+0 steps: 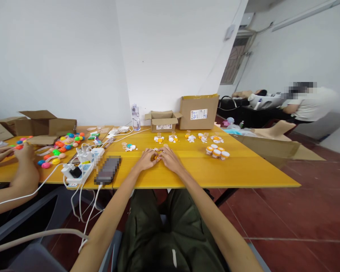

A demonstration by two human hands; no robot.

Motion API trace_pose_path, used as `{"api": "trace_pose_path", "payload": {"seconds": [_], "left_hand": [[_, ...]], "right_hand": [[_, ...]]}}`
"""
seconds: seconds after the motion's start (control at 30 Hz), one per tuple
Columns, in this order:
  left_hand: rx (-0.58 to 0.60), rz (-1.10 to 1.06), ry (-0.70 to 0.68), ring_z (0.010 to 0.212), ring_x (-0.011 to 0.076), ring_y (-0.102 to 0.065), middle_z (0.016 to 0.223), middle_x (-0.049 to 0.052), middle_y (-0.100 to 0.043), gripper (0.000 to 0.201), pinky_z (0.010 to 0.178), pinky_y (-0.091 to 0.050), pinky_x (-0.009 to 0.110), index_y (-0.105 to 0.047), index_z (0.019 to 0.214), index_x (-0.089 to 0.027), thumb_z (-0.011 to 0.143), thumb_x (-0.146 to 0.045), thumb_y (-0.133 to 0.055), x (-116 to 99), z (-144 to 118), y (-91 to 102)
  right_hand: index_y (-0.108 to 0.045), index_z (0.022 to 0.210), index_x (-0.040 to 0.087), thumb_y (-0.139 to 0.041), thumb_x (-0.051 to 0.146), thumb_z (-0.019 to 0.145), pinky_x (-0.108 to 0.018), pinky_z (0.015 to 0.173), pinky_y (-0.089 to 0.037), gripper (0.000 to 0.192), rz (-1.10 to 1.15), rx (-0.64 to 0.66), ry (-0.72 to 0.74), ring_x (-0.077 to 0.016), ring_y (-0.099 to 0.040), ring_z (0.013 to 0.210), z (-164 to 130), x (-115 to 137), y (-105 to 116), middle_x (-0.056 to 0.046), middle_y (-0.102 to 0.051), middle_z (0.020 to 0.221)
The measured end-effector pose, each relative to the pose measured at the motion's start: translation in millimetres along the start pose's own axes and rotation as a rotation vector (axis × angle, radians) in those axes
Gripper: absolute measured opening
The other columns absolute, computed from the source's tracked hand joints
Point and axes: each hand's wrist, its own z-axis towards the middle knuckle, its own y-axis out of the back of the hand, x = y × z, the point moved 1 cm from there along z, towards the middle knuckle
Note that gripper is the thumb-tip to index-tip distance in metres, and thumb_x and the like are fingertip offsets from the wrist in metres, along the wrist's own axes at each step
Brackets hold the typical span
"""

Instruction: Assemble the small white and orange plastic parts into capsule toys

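My left hand (146, 159) and my right hand (170, 159) meet low over the yellow table, fingers curled in with the fingertips almost touching. Small orange and white pieces (156, 155) show between them; fingers cover most of these, so their kind is unclear. Just beyond lie piles of small white and orange parts, one of them a white pile (173, 139) with clear cups by it. A pile with a teal ring (129, 146) sits to the left. Right of my hands stands a cluster of small tubs (217, 152) with white and orange tops.
A phone (108, 170) and a loaded power strip (86, 168) with trailing cables lie left. Behind stand a small open carton (163, 121), a larger box (198, 113) and a bottle (135, 117). At far left, another person's hands (24, 151) handle colourful balls.
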Motion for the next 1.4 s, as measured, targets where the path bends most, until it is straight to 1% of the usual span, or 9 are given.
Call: {"api": "trace_pose_path", "payload": {"seconds": [0.2,0.43,0.73,1.17,1.4], "left_hand": [[0.001,-0.008,-0.022,0.106,0.0265,-0.058,0.101,0.005,-0.069,0.012,0.096,-0.046,0.043,-0.069,0.095,-0.025,0.088,-0.035,-0.064,0.9,0.1,-0.1],[-0.006,0.004,-0.049,0.107,0.0261,-0.058,0.102,0.004,-0.07,0.012,0.096,-0.046,0.042,-0.068,0.095,-0.025,0.088,-0.034,-0.064,3.6,0.5,-1.6],[-0.019,-0.003,-0.066,0.107,0.0255,-0.058,0.105,0.005,-0.07,0.011,0.096,-0.045,0.042,-0.068,0.094,-0.024,0.089,-0.033,-0.064,4.2,0.7,-3.1],[-0.019,0.005,-0.078,0.106,0.0258,-0.058,0.101,0.005,-0.069,0.013,0.095,-0.045,0.042,-0.069,0.096,-0.026,0.089,-0.035,-0.065,8.3,1.5,-5.1],[-0.017,0.004,-0.075,0.106,0.0254,-0.058,0.102,0.004,-0.07,0.011,0.095,-0.046,0.042,-0.069,0.094,-0.025,0.089,-0.034,-0.065,5.6,0.7,-3.9]], "right_hand": [[-0.067,0.088,0.023,-0.054,0.015,0.095,-0.042,0.093,-0.048,0.017,0.002,-0.004,-0.011,-0.0254,-0.056,0.114,-0.2,0.3,-0.2,-0.011,-0.064,0.118],[-0.067,0.087,0.024,-0.054,0.017,0.095,-0.043,0.092,-0.048,0.017,0.035,-0.036,0.014,-0.0253,-0.056,0.114,-0.8,-1.9,-0.7,-0.01,-0.064,0.116],[-0.067,0.087,0.024,-0.054,0.015,0.095,-0.043,0.093,-0.048,0.017,0.044,-0.018,-0.003,-0.0255,-0.056,0.115,-0.3,0.1,0.1,-0.01,-0.065,0.118],[-0.066,0.086,0.024,-0.054,0.016,0.095,-0.042,0.091,-0.048,0.017,0.012,-0.018,0.009,-0.0251,-0.057,0.113,-0.4,1.7,1.1,-0.009,-0.065,0.117],[-0.067,0.087,0.023,-0.053,0.018,0.096,-0.042,0.092,-0.048,0.018,-0.01,-0.008,-0.003,-0.0251,-0.057,0.112,-0.6,2.8,1.4,-0.01,-0.065,0.118]]}}
